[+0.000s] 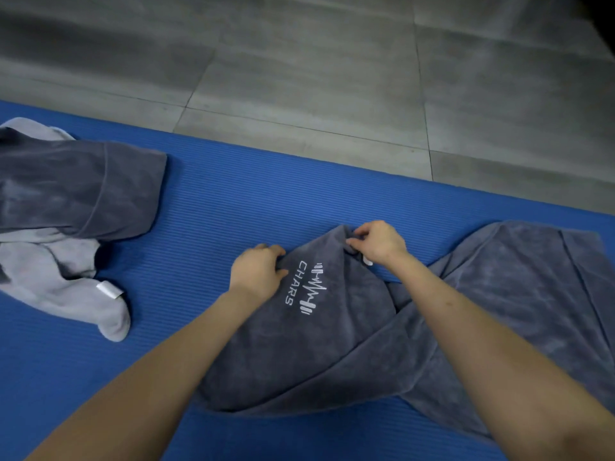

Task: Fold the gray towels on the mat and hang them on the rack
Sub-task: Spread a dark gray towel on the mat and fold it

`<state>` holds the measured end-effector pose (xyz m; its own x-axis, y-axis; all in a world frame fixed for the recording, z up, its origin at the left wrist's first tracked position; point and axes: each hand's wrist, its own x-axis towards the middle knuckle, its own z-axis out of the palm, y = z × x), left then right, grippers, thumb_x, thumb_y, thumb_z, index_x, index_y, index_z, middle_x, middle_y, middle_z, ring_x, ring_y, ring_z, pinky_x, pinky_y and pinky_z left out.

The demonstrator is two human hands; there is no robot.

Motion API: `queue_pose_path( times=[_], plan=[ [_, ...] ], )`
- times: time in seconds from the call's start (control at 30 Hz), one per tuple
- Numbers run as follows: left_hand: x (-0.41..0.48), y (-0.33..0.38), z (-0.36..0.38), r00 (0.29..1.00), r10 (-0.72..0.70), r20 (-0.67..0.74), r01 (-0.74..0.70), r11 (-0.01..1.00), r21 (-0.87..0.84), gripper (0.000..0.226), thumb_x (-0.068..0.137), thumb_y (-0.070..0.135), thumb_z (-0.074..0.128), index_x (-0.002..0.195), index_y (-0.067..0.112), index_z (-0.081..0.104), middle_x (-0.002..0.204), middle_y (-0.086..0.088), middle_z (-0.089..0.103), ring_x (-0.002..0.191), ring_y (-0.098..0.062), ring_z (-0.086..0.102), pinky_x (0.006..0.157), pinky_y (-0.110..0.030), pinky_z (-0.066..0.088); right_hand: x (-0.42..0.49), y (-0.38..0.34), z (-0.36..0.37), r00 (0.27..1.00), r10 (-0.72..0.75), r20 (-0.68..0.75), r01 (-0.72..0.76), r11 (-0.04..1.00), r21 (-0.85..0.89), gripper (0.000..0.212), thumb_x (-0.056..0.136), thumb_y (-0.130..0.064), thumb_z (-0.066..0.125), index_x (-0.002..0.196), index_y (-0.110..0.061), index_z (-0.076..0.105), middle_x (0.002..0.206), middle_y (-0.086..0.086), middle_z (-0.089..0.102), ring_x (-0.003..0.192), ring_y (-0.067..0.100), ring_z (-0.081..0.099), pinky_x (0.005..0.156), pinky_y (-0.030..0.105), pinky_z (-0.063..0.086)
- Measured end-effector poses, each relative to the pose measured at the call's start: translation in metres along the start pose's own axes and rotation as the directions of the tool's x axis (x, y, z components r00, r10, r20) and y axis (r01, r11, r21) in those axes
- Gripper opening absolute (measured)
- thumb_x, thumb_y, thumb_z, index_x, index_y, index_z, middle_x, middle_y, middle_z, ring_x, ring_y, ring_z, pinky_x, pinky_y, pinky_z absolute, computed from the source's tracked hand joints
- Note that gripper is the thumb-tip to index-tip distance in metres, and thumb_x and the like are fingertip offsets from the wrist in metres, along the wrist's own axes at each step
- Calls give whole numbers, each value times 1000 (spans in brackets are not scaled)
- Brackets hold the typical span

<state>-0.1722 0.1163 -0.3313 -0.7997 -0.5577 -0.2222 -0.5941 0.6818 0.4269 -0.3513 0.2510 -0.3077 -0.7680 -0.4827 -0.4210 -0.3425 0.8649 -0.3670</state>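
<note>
Two bare forearms (159,367) reach in from the near edge. Beneath them a dark gray towel (299,357) lies rumpled on the blue ribbed mat (233,194), its bulk spreading to the right of both grips. The left grip (258,274) has its fingers curled and pinches the towel's left edge, just beside a white embroidered CHARS logo (306,287). The right grip (379,242), slightly farther out and just right of the logo, pinches a raised fold at the towel's far corner. A small white tag (367,260) peeks out by its wrist. Well to the left of the left grip, apart from the held towel, a second dark gray towel (76,188) lies heaped over a light gray towel (66,284), which carries a white loop tag (109,289). Beyond both grips, past the mat's far edge, lies gray tiled floor (299,61).
</note>
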Motion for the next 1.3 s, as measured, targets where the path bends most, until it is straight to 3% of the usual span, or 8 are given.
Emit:
queue_pose_path(
  times=[0.2,0.37,0.6,0.77,0.87,0.97,1.1,1.3],
  plan=[
    [-13,-6,-46,983,-149,-109,103,933,-344,10,77,23,73,86,25,69,79,5,65,81,-17,60,78,-31,47,-14,-25,-64,973,-142,-180,184,952,244,16,76,-15,74,75,-30,69,77,-1,67,81,17,63,81,37,53],
    [-11,-25,-89,959,-252,-131,144,827,-544,17,70,26,77,72,33,62,69,8,59,72,-18,55,77,-34,44,-17,-75,-90,849,-432,-306,506,831,230,18,83,-10,66,93,-22,74,80,-14,66,75,7,61,77,25,50],
    [-24,-24,-57,972,-135,-193,123,990,-76,30,79,29,68,106,18,66,103,-9,63,98,-32,59,84,-38,46,-7,-17,-51,934,-348,-87,337,934,-115,35,86,-20,65,121,-24,63,121,-2,64,113,18,57,97,32,43],
    [-68,-19,-21,979,-8,205,-45,967,252,55,69,71,51,106,32,64,110,10,64,107,-14,57,90,-29,38,-41,38,-30,911,-378,164,410,787,-462,41,86,-45,60,126,-35,56,121,-12,62,112,16,52,99,35,27],
    [-84,-29,-15,940,102,325,-247,861,444,39,80,57,55,108,30,59,114,11,55,114,-13,48,93,-31,27,-57,55,-23,876,-474,91,435,694,-574,30,84,-39,63,113,-31,65,106,-7,68,103,21,54,92,38,24],
    [-81,-32,-26,916,213,341,-358,817,452,18,89,40,52,94,25,60,104,8,60,106,-13,52,87,-25,29,-69,66,-33,854,-518,-51,449,782,-433,6,80,-31,70,85,-28,72,84,-9,69,89,20,58,85,38,27],
    [-56,-29,-64,945,160,284,-177,984,36,26,90,23,58,71,25,40,66,9,52,68,-15,51,57,-18,30,-72,73,-64,898,-424,-114,421,906,-53,7,79,-21,73,84,-26,72,84,-15,68,84,8,62,88,37,45],
    [29,8,-148,976,217,-16,-217,975,-39,18,86,24,64,77,22,49,75,5,58,77,-23,56,75,-34,44,-30,45,-103,946,-163,-282,286,828,482,13,81,-5,70,94,-9,68,65,-16,65,56,-13,55,63,4,44]
  ],
)
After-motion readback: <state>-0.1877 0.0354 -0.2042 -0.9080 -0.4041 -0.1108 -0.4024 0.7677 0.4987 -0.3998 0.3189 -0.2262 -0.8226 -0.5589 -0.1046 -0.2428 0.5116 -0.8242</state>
